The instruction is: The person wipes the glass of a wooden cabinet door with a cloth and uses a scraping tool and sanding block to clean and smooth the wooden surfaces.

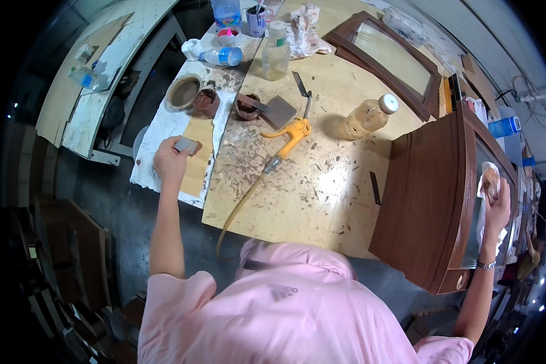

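Observation:
At the left, my left hand [168,159] pinches a small flat grey scraper [187,145] with brown matter on its edge. It is over a tan sheet [198,134] lying on white paper [150,164]. Just beyond stand a brown-stained pot [206,103] and a second small pot [247,113] with a spatula [258,104] laid across it. Far to the right, my right hand [497,209] is closed on a stained white cloth [489,176], against the glazed front of a brown wooden cabinet [421,188].
A yellow air blow gun [291,134] with its hose lies mid-table [255,206]. A white-capped bottle [368,118] and a clear bottle [276,54] stand behind. Dark-framed glazed doors [394,57] lie at the back right. A roll of tape [184,92] sits at the left.

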`<state>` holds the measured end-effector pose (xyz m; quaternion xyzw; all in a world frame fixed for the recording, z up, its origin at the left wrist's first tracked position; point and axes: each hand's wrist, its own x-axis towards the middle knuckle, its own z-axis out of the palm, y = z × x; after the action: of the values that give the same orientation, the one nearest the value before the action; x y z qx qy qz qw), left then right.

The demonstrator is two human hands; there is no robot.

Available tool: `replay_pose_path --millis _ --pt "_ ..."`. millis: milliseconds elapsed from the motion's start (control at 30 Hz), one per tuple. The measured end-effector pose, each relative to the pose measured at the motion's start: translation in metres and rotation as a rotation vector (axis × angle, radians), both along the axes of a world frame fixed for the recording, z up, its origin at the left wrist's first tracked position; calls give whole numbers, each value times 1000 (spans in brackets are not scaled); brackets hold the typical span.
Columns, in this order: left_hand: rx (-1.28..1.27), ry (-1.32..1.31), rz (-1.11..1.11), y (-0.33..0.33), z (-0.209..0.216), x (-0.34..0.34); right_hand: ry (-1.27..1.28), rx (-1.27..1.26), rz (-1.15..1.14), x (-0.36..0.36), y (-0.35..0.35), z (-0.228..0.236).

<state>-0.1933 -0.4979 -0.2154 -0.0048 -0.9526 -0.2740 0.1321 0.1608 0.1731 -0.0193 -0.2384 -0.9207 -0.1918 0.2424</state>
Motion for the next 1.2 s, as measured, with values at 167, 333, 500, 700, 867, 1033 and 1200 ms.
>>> replay_pose_path --millis 167,333,500,700,867,1033,1200 --pt "41 -90 24 -5 -11 9 -20 -34 -37 -4 -3 2" --pt "56 -49 0 -2 -16 19 -21 8 -5 -7 -7 4" --pt "48 -26 30 2 -9 25 -18 -22 7 -12 -14 6" --pt "38 -83 40 2 -2 34 -28 14 58 -16 -17 8" --pt "55 -38 64 -2 -6 40 -4 -18 74 -19 -24 9" --pt "16 -104 135 -8 -12 35 0 -5 99 -23 -31 13" --pt "187 -106 197 -23 -36 30 18 -4 149 -25 -34 15"
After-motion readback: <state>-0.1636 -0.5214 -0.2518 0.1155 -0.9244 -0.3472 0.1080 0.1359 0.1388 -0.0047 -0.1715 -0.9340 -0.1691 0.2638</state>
